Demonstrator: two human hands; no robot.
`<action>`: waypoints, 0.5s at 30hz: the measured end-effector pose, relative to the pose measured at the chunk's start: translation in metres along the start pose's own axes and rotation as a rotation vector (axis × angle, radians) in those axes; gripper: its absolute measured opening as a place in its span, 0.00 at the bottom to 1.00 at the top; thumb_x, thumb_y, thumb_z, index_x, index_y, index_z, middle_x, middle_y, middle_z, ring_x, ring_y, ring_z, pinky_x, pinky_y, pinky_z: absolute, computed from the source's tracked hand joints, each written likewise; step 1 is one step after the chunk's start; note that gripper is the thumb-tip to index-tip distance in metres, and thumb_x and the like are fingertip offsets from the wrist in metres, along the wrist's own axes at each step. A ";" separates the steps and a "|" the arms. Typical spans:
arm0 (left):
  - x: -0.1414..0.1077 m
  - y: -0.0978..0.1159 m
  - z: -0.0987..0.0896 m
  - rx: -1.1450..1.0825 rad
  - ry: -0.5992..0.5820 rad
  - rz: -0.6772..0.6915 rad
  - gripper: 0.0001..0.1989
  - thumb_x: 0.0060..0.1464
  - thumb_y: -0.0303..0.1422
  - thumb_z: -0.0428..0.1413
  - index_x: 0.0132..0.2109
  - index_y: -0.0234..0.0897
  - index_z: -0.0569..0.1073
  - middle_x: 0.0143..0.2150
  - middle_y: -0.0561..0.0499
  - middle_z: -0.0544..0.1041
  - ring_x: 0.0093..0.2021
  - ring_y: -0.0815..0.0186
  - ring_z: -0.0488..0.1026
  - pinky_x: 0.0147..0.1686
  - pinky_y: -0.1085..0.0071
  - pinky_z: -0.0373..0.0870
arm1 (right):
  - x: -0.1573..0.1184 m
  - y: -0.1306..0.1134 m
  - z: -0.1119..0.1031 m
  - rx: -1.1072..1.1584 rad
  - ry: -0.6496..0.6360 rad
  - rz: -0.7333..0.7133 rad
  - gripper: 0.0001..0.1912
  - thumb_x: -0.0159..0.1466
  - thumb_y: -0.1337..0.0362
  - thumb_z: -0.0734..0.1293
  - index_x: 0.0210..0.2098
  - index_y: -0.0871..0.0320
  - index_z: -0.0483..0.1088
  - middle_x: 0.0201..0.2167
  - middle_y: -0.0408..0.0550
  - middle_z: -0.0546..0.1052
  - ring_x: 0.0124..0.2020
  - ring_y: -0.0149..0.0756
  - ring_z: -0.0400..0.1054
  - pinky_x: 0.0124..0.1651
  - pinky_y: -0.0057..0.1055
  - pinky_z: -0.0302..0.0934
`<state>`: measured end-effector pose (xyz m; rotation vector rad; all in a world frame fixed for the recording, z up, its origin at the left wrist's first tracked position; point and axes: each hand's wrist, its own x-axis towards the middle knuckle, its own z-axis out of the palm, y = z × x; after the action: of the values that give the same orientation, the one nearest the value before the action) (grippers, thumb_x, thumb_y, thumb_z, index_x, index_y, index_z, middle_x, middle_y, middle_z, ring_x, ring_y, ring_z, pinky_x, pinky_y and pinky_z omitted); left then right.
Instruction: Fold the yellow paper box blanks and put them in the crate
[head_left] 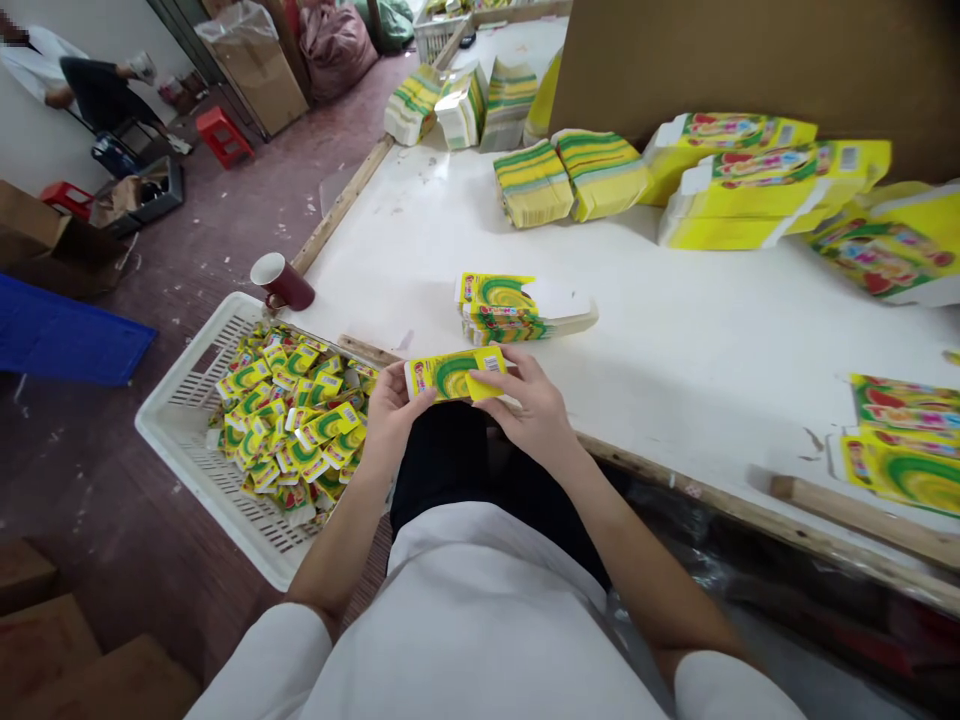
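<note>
Between my two hands, over my lap at the table's edge, is a small yellow and green printed carton (448, 376). My left hand (394, 405) grips its left end, the thumb along the lower side. At the right end, with the barcode, the fingers of my right hand (532, 400) are closed on the carton and a yellow flap. Just beyond my hands, a stack of flat carton blanks (499, 308) lies on the white table (660, 340). Folded cartons of the same print fill a white plastic basket (176, 400) to my left.
A maroon mug (289, 283) stands at the table corner by the basket. Rows of carton stacks (532, 185) line the far side before a large cardboard sheet (750, 60). More blanks (907, 450) lie at right. Back left, a seated person (90, 80) is near a red stool (223, 136).
</note>
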<state>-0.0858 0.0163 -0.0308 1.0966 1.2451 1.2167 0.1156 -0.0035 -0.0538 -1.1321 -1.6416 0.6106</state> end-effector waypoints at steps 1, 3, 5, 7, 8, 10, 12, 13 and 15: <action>0.001 0.000 0.001 -0.047 0.005 -0.021 0.25 0.44 0.37 0.69 0.47 0.37 0.69 0.42 0.48 0.79 0.39 0.66 0.77 0.41 0.70 0.74 | -0.001 0.001 0.000 0.004 -0.024 -0.008 0.13 0.65 0.63 0.68 0.49 0.50 0.76 0.60 0.54 0.65 0.48 0.43 0.73 0.53 0.46 0.71; 0.003 0.002 0.002 -0.096 0.033 -0.027 0.24 0.43 0.36 0.70 0.46 0.37 0.70 0.36 0.51 0.80 0.33 0.69 0.77 0.37 0.73 0.73 | -0.002 0.002 -0.001 0.026 -0.095 -0.017 0.13 0.66 0.64 0.67 0.49 0.49 0.76 0.62 0.54 0.63 0.46 0.42 0.73 0.52 0.46 0.71; 0.003 0.004 0.004 -0.121 0.048 -0.038 0.24 0.42 0.34 0.70 0.45 0.37 0.70 0.32 0.54 0.80 0.29 0.71 0.76 0.34 0.75 0.72 | -0.003 0.003 -0.004 0.034 -0.167 0.001 0.13 0.65 0.65 0.67 0.49 0.50 0.76 0.62 0.53 0.62 0.46 0.42 0.73 0.51 0.46 0.72; 0.001 0.005 0.005 -0.140 0.047 -0.059 0.25 0.41 0.34 0.71 0.45 0.37 0.69 0.30 0.54 0.80 0.28 0.71 0.76 0.33 0.75 0.71 | -0.003 0.003 -0.005 0.022 -0.201 0.035 0.13 0.64 0.65 0.68 0.48 0.50 0.76 0.61 0.53 0.63 0.46 0.42 0.73 0.50 0.46 0.72; 0.000 0.004 0.006 -0.147 0.040 -0.074 0.25 0.41 0.34 0.71 0.45 0.37 0.69 0.30 0.54 0.79 0.28 0.71 0.76 0.33 0.75 0.72 | -0.002 0.003 -0.005 0.018 -0.191 0.048 0.11 0.63 0.65 0.68 0.46 0.51 0.77 0.60 0.53 0.64 0.46 0.43 0.73 0.50 0.46 0.72; -0.005 0.003 0.008 -0.160 0.028 -0.098 0.26 0.42 0.34 0.70 0.46 0.37 0.68 0.30 0.55 0.79 0.27 0.71 0.75 0.32 0.75 0.71 | -0.002 0.001 -0.003 0.044 -0.123 0.076 0.11 0.61 0.65 0.70 0.45 0.52 0.75 0.59 0.54 0.66 0.48 0.44 0.72 0.51 0.46 0.72; -0.011 0.000 0.009 -0.164 0.001 -0.123 0.24 0.43 0.36 0.70 0.45 0.37 0.69 0.30 0.55 0.79 0.27 0.72 0.75 0.32 0.75 0.71 | -0.003 -0.002 0.002 0.120 -0.044 0.144 0.18 0.59 0.65 0.72 0.49 0.52 0.70 0.58 0.54 0.68 0.47 0.44 0.73 0.49 0.46 0.72; -0.013 -0.001 0.008 -0.157 -0.016 -0.136 0.23 0.43 0.36 0.70 0.44 0.37 0.70 0.31 0.54 0.79 0.28 0.71 0.75 0.32 0.75 0.71 | -0.003 -0.003 0.004 0.151 -0.032 0.193 0.23 0.57 0.64 0.72 0.51 0.52 0.67 0.57 0.55 0.69 0.46 0.44 0.73 0.48 0.45 0.72; -0.016 -0.002 0.004 -0.119 -0.046 -0.157 0.21 0.44 0.37 0.69 0.43 0.36 0.72 0.32 0.53 0.79 0.29 0.71 0.75 0.33 0.74 0.71 | -0.003 -0.005 0.009 0.174 -0.083 0.272 0.28 0.56 0.64 0.73 0.54 0.52 0.62 0.54 0.54 0.72 0.42 0.42 0.73 0.46 0.45 0.72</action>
<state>-0.0810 0.0005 -0.0313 0.9180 1.1855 1.1250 0.1060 -0.0071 -0.0545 -1.2235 -1.4813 0.9683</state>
